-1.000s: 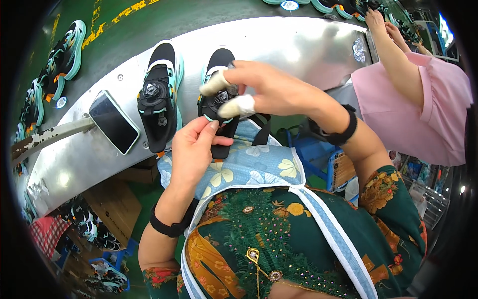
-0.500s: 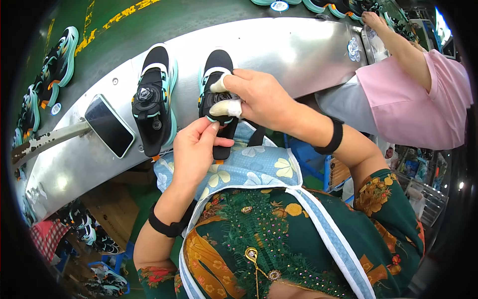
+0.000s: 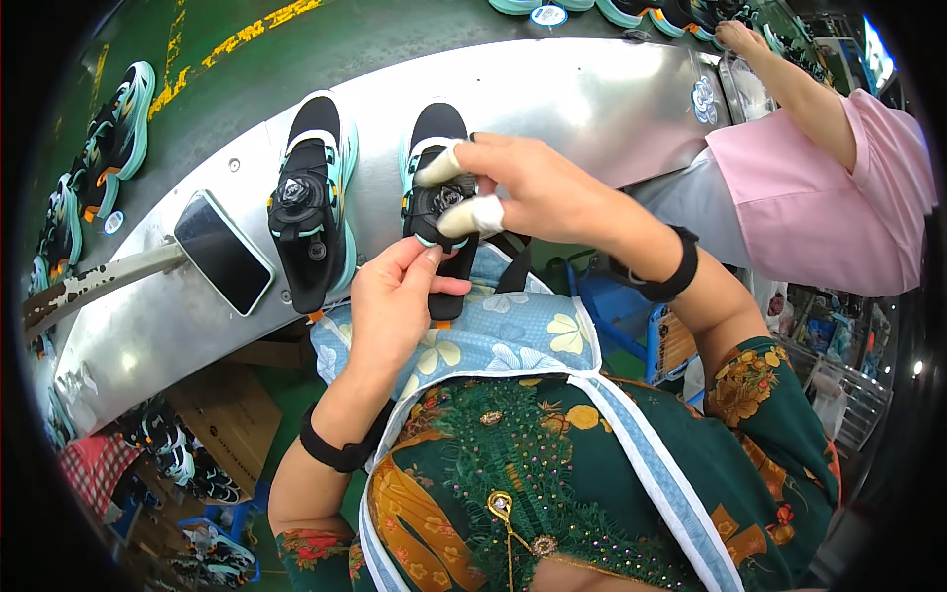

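Note:
A black sneaker [image 3: 438, 122] with white and mint trim stands on the metal bench, its heel toward me. My left hand [image 3: 393, 301] pinches the mint-edged tongue of this sneaker between thumb and forefinger. Pale covers sit on the thumb and forefinger of my right hand [image 3: 538, 192]. Those two fingertips lie on either side of the round black dial [image 3: 450, 197] on the sneaker's top. To the left stands the matching sneaker [image 3: 314, 158], untouched, with its own dial [image 3: 294, 193] in plain sight.
A dark-screened phone [image 3: 225, 253] lies left on the bench [image 3: 582, 109], beside a worn metal bar [image 3: 104, 276]. More sneakers [image 3: 128, 118] rest on the green surface beyond. A co-worker in pink [image 3: 819, 187] is at the right. Below the bench sits a cardboard box [image 3: 232, 419].
My right thumb and forefinger have shifted slightly around the dial, and more of it shows between them. My left hand keeps its pinch on the tongue. The view has moved a little.

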Demonstrator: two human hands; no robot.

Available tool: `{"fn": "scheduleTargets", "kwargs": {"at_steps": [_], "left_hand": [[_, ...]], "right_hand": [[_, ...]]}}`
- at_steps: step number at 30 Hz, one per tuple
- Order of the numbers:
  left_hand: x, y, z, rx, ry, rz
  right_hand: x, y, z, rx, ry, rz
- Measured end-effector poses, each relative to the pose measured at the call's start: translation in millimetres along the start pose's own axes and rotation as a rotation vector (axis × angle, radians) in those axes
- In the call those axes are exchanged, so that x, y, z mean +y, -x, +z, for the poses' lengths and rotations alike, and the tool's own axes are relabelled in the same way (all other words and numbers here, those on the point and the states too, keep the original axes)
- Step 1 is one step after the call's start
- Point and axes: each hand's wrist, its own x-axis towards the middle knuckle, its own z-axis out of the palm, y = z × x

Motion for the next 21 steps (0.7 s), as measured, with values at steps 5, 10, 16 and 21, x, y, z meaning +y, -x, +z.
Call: {"fn": "scheduleTargets", "kwargs": {"at_steps": [5,10,16,21], "left_hand": [[2.8,-0.2,1.7,-0.008,-0.028,0.044],[6.6,2.1,-2.6,-0.078,-0.097,-0.057],[12.4,10.9,-8.2,-0.134,-0.018,-0.019],[18.9,12.4,-3.9,-0.126,-0.063,-0.007]], "right_hand": [[-4.4,5.8,17.9,0.107,0.058,0.030],[-2.2,2.3,-0.7,0.053,-0.103,0.134],[-9.3,0.2,-29.8,-0.013,-0.202,0.245],[-8.5,3.8,-6.5,-0.013,-0.097,0.006]]}}
